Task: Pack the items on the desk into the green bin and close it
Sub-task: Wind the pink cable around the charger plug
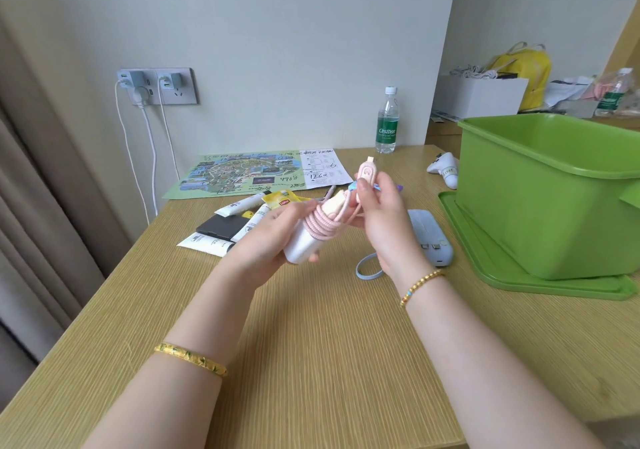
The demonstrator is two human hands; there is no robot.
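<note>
Head view: both hands (273,237) on charger (303,244)

Both forearms reaching forward over desk, hands raised mid-air, close together. Left hand (273,237) curling palm-up, fingers wrapping white charger block (303,244). Right hand (384,220) pinching pink cable plug (367,175) upright between thumb and fingertips. Gold bangle sitting on left wrist, beaded bracelet on right.

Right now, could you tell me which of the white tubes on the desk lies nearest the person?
The white tube with the grey cap, at the front of the cluster before the black case. The other two tubes lie farther back beside the yellow tea packet.
</note>
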